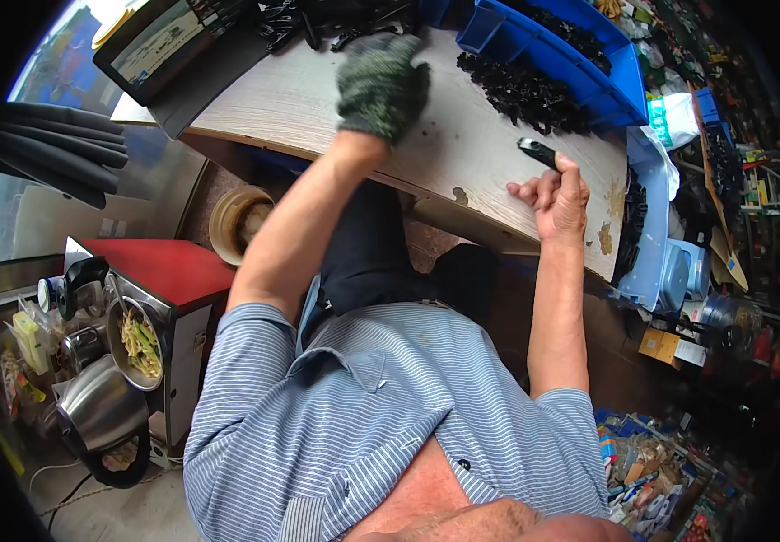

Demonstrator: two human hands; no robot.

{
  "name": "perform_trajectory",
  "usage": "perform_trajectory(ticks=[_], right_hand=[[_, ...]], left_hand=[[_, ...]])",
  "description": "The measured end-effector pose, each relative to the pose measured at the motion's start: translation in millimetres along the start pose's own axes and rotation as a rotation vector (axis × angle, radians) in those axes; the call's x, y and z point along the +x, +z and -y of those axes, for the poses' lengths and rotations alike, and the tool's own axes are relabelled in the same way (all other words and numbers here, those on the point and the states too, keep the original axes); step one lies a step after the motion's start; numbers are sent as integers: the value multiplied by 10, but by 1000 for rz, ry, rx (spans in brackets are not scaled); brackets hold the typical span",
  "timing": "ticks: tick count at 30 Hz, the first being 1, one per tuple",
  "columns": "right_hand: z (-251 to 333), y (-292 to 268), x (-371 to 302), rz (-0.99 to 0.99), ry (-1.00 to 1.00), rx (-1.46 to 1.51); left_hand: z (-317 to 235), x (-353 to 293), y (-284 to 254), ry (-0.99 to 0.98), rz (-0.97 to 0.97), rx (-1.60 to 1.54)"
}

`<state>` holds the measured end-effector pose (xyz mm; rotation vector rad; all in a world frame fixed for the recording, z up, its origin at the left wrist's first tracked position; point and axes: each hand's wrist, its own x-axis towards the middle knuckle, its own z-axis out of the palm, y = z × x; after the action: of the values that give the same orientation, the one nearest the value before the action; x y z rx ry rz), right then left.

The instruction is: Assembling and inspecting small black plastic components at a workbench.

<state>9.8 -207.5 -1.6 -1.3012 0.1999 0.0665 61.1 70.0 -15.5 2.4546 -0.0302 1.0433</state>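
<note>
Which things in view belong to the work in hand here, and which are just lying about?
Seemingly in the work:
small black object, in the right hand;
loose black pieces, piled on the table;
blue bin beside that pile;
gloved left hand, over the table.

Seemingly just lying about:
metal kettle;
red-topped cabinet;
bucket below the table.

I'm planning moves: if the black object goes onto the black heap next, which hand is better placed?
Probably the right hand: it holds the black object near the black heap. The gloved left hand is left of the heap.
</note>
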Motion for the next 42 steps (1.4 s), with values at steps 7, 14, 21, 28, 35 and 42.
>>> perform_trajectory(ticks=[7,14,21,28,35,42], right_hand=[[427,-577,296,-601,-86,116],[232,-431,462,-321,-8,-158],[190,-158,610,-276,57,-528],[229,12,677,-207,44,-740],[195,40,713,-197,-8,-864],[244,54,726,-128,2,-942]], left_hand=[[673,274,103,11,142,479],[621,179,141,247,109,306],[490,145,57,212,103,323],[540,147,132,339,156,246],[476,137,119,389,263,157],[513,182,119,263,287,130]])
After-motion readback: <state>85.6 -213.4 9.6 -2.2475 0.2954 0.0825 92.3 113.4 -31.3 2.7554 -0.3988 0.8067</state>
